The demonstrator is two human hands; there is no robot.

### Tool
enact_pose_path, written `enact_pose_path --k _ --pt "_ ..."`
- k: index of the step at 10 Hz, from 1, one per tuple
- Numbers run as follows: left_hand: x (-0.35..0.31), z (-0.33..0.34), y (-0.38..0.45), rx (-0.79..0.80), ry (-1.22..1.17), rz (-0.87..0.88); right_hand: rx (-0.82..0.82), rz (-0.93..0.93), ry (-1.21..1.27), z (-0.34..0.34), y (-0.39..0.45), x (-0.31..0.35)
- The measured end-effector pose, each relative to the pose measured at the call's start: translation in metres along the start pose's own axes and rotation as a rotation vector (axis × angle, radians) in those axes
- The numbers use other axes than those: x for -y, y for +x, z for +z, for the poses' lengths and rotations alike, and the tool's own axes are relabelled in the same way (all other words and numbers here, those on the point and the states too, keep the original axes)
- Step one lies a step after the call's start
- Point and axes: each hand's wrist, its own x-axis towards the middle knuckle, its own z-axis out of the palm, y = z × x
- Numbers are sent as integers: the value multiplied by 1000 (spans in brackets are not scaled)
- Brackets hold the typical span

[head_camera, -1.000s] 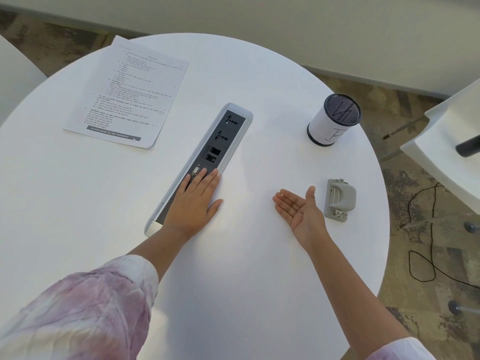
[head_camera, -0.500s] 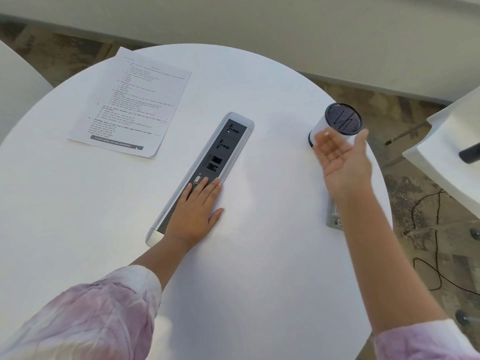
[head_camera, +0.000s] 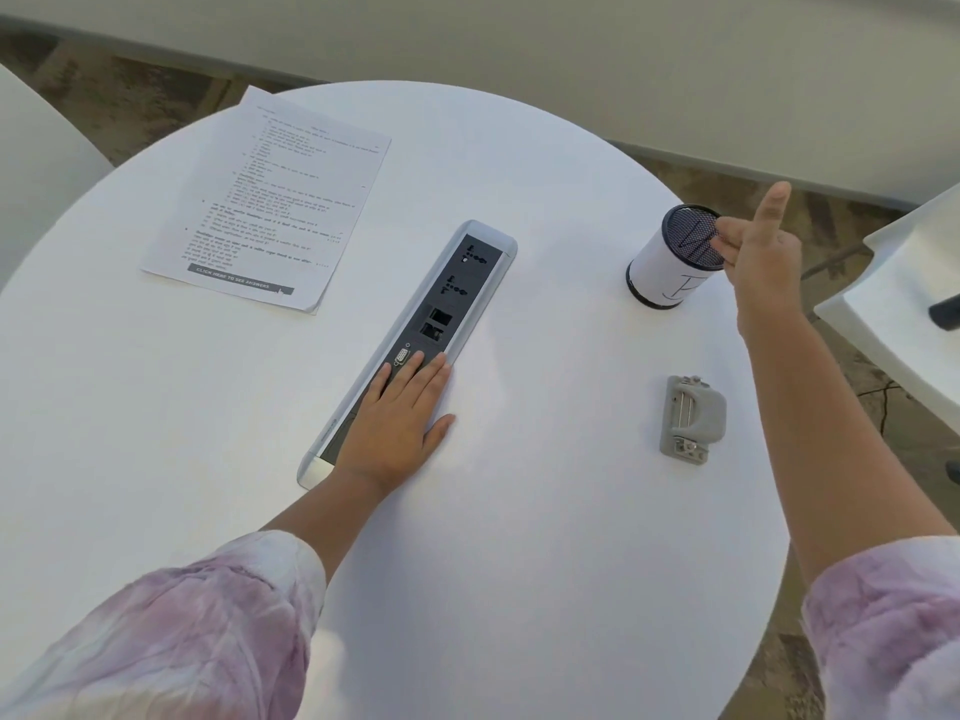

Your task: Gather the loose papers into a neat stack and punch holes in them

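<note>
White papers lie well beyond the flat, empty left hand; right hand seemingly half-curled.

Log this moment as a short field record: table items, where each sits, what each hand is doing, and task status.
surface: round white table
papers: printed sheets, far left of the table, untouched
hole punch: grey, near the right edge, nothing in it
pen holder: mesh cylinder wrapped in white paper, far right
socket strip: built-in power and data panel, table centre
left hand: flat, palm down, on the panel's near end
right hand: raised beside the pen holder, empty, index finger extended
task status: gathering not yet begun
</note>
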Motion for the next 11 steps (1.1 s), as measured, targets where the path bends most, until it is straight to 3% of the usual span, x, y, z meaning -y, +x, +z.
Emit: enact_pose_path --k 2,5,6,9,11 --pt "1 -2 0 33 -28 0 23 -32 20 -1 -20 -17" --pt "5 -5 -2 48 -167 9 216 64 -506 13 -101 -72" --pt "7 -9 -1 53 -255 13 330 24 -550 14 -136 -97" --pt "25 -41 -4 285 -362 70 397 35 -545 43 -215 -108" --pt "69 -67 -39 254 -325 54 418 -7 -595 79 -243 -102"
